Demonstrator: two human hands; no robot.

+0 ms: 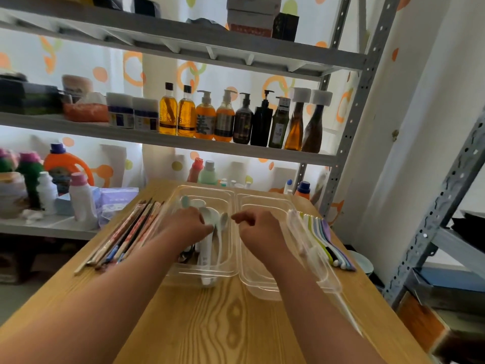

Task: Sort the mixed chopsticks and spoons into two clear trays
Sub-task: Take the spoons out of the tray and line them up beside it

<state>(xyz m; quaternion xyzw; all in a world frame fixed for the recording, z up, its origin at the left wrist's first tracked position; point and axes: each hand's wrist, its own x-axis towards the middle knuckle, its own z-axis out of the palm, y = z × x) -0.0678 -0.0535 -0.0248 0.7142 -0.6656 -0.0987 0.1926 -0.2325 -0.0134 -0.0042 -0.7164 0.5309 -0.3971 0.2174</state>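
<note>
Two clear trays stand side by side on the wooden table [210, 324]. The left tray [231, 269] holds several pale spoons [206, 256] and some dark utensils. My left hand [183, 222] is inside it, fingers curled round the spoons near their bowls. The right tray [262, 285] shows nothing inside; my right hand [258, 224] hovers over its left part, fingers loosely curled and holding nothing. A row of chopsticks [126, 232] lies on the table left of the trays. Several coloured spoons [325, 235] lie in a row to the right of the trays.
A metal shelf rack rises just behind the table, with a row of bottles [236, 119] at head height and detergent bottles [65, 166] lower left. Another rack's post [433, 232] stands at the right. The near half of the table is bare wood.
</note>
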